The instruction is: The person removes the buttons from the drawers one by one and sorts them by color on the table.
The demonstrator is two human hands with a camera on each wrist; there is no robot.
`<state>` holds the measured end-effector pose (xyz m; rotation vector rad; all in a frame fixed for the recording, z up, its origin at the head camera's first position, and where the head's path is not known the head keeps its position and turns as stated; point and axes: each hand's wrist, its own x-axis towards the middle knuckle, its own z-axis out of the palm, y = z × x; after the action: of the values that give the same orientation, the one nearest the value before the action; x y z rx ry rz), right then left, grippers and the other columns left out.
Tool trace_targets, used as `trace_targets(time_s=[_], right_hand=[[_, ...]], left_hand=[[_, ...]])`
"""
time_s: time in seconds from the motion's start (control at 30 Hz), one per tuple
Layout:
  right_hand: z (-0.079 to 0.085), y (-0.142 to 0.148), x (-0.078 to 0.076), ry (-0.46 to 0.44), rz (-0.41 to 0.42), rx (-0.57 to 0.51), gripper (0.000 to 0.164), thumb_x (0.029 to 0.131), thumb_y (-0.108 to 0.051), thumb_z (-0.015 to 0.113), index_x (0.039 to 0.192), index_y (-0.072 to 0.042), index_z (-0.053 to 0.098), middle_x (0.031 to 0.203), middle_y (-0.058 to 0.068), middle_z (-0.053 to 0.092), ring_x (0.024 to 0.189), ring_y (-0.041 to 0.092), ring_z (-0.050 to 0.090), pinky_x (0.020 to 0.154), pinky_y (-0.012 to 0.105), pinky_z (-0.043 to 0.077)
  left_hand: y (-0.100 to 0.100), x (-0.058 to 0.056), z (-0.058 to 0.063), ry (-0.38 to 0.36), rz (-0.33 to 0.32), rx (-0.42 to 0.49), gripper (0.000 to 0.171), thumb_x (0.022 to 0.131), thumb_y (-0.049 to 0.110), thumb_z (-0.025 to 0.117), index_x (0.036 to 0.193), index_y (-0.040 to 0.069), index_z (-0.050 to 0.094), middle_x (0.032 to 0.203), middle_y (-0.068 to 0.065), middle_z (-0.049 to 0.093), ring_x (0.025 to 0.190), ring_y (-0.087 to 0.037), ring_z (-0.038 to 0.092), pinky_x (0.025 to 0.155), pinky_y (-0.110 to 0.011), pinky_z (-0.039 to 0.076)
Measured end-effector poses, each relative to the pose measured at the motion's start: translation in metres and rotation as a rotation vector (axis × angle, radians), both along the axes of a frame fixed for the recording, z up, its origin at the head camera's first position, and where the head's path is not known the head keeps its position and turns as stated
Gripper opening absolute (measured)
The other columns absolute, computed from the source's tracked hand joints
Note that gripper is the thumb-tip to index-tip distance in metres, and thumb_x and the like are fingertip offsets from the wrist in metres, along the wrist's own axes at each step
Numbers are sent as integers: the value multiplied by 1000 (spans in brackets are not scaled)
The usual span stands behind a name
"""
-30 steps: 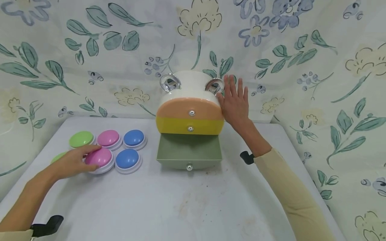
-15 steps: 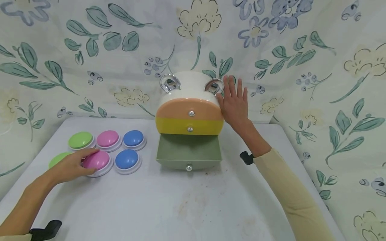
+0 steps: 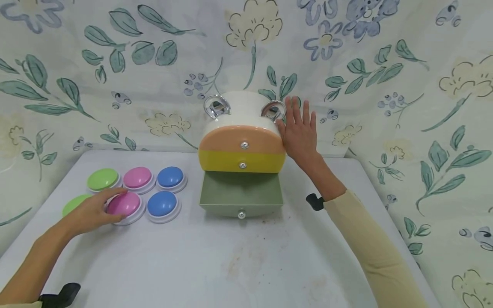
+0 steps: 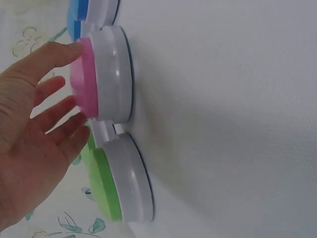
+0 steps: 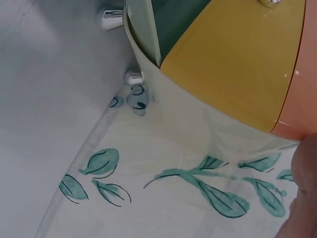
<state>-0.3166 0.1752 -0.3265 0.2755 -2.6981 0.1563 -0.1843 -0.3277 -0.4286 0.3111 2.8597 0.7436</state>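
In the head view, my left hand (image 3: 94, 209) is at the front pink push button (image 3: 124, 204), which has a glossy dome on a white round base and sits on the table. In the left wrist view, the thumb (image 4: 74, 48) is at the dome's edge, while the other fingers spread loosely around its far side; the index fingertip stands off the dome. My right hand (image 3: 299, 132) lies flat, fingers straight, against the right side of a small white chest (image 3: 246, 105) with orange, yellow and green drawers. Its green bottom drawer (image 3: 241, 192) is pulled out.
Beside the front pink button are two blue buttons (image 3: 162, 203), another pink button (image 3: 137, 177) and two green buttons (image 3: 102, 178), the front green one partly covered by my hand. Chrome rings (image 3: 217, 107) stand on the chest. A floral cloth (image 3: 165, 85) hangs behind the white table (image 3: 173, 265).
The front pink button, tilted a second ago, has come down flat and shifted slightly left with my left hand, then a touch back. My right hand has stayed on the chest.
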Motion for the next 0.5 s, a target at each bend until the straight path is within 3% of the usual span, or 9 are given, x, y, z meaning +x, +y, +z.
trace_targets(time_s=[0.17, 0.27, 0.37, 0.4, 0.5], right_hand=[[0, 0, 0, 3, 2, -2, 65, 109, -39, 34, 161, -9, 7, 166, 12, 7, 151, 36, 1, 120, 55, 3], [0, 0, 0, 6, -3, 0, 66, 109, -39, 34, 161, -9, 7, 166, 12, 7, 151, 36, 1, 120, 55, 3], [0, 0, 0, 12, -8, 11, 66, 109, -39, 33, 161, -9, 7, 166, 12, 7, 151, 36, 1, 120, 55, 4], [0, 0, 0, 14, -10, 15, 65, 109, -39, 33, 161, -9, 7, 166, 12, 7, 151, 37, 2, 120, 56, 5], [0, 0, -1, 20, -14, 21, 65, 109, -38, 34, 161, -8, 7, 166, 12, 7, 151, 37, 2, 120, 56, 4]], left_hand=[[18, 6, 13, 129, 36, 49, 67, 88, 15, 77, 141, -9, 43, 137, -38, 43, 121, -59, 41, 90, -70, 44], [37, 13, 23, 260, 65, 122, 59, 89, 12, 77, 137, -8, 49, 129, -33, 54, 114, -52, 52, 95, -36, 53], [61, 21, 33, 386, 75, 200, 48, 86, 5, 78, 129, -5, 57, 116, -26, 64, 104, -42, 61, 85, -3, 42], [69, 23, 36, 421, 69, 216, 46, 85, 3, 78, 126, -4, 60, 112, -24, 67, 101, -38, 62, 81, 3, 36], [97, 31, 42, 490, 28, 265, 42, 81, -3, 80, 120, -3, 64, 106, -20, 70, 94, -33, 66, 81, 2, 39]])
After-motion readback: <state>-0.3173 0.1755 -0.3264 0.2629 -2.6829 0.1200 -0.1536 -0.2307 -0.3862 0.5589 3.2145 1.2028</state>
